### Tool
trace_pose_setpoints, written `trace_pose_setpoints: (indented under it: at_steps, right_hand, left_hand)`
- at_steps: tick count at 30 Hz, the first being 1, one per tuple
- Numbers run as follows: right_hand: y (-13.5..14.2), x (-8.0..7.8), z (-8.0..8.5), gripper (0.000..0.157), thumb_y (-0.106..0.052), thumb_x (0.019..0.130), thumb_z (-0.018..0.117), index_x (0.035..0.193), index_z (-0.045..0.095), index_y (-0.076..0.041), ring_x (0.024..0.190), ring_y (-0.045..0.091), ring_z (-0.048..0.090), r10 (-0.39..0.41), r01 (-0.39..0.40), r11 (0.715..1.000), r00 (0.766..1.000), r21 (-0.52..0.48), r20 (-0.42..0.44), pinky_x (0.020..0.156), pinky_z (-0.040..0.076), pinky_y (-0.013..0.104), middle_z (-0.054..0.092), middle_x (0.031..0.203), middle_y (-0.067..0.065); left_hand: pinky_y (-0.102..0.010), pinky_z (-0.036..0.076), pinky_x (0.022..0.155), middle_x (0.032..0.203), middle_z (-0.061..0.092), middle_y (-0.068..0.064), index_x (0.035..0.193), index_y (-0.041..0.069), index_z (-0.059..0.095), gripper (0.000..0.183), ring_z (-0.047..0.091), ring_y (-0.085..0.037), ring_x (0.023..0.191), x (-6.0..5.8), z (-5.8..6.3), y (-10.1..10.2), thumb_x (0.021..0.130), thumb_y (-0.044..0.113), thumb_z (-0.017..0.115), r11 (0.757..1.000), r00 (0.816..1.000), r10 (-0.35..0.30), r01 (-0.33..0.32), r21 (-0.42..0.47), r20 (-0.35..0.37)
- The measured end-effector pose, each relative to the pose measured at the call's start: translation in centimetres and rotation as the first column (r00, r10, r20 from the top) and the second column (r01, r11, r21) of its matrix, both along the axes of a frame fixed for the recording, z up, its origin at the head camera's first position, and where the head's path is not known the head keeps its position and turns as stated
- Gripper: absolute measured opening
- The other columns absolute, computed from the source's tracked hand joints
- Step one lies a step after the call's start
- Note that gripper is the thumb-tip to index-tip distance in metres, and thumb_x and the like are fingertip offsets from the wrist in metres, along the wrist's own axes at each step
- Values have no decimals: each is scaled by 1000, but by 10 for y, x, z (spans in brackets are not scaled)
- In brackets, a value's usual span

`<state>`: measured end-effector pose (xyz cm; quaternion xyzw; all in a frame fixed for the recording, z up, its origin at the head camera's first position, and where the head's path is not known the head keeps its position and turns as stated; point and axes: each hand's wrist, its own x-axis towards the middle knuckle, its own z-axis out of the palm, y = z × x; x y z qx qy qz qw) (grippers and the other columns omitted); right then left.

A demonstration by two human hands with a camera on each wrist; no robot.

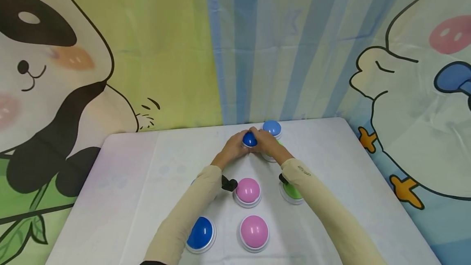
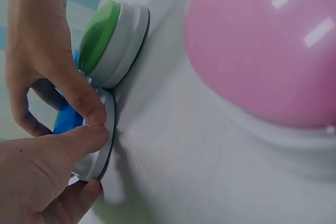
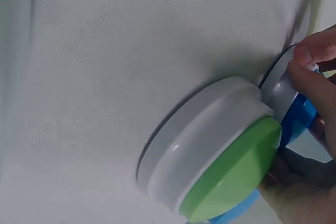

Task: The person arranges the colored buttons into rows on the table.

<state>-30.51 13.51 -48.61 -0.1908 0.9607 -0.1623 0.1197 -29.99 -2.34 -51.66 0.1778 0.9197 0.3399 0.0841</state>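
Note:
At the far side of the table, both hands hold a dark blue dome push button (image 1: pixel 250 139) on a white round base. My left hand (image 1: pixel 234 145) grips it from the left and my right hand (image 1: pixel 268 142) from the right. In the left wrist view the two thumbs meet at the front of the white base, and the left fingers (image 2: pixel 79 200) reach round its lower edge. The right wrist view shows a green button (image 3: pixel 231 171) right beside the held one, with the right hand (image 3: pixel 310 187) behind it.
A light blue button (image 1: pixel 272 128) stands at the back edge. Nearer are two pink buttons, one in the middle (image 1: pixel 247 190) and one in front (image 1: pixel 254 232), a blue button (image 1: pixel 200 234) and another green button (image 1: pixel 292 191) partly under the right sleeve. Printed curtains surround the white table (image 1: pixel 121 199).

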Motion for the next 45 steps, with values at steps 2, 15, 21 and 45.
trace_pose_setpoints:
  at_steps: [2, 15, 21, 45]
  right_hand:
    - [-1, 0, -1, 70, -28, 83, 77, 139, 39, -11, 123, 38, 54, 1, -1, 1000, 1000, -14, 0, 106, 45, 53, 54, 132, 23]
    - [-2, 12, 16, 70, -32, 79, 80, 136, 46, -13, 116, 37, 58, 36, -46, 996, 992, -75, -125, 99, 50, 53, 56, 127, 22]
    - [7, 22, 22, 68, -30, 78, 81, 135, 49, -11, 113, 39, 59, 26, -53, 988, 983, -146, -181, 98, 50, 54, 56, 125, 24]
    - [57, 77, 39, 69, -30, 75, 84, 132, 50, -13, 111, 39, 55, -68, 19, 975, 974, -222, -214, 93, 53, 56, 52, 117, 23]
  left_hand:
    - [-44, 36, 116, 147, 47, -16, 147, 6, 36, 70, 44, -32, 137, 1, 0, -1, 88, 16, 72, 1000, 1000, 5, -5, 13, -9]
    - [-45, 44, 109, 135, 58, -16, 138, 4, 49, 68, 55, -32, 126, 10, 27, -17, 80, 19, 80, 1000, 991, -13, 14, 5, -134]
    - [-44, 44, 109, 137, 56, -15, 140, 6, 47, 69, 54, -30, 127, 14, 32, -12, 80, 20, 80, 999, 986, -26, 31, 26, -167]
    - [-38, 47, 106, 139, 55, -8, 142, 13, 47, 70, 54, -23, 128, 57, 55, 25, 82, 29, 78, 993, 981, -102, 111, 47, -163]
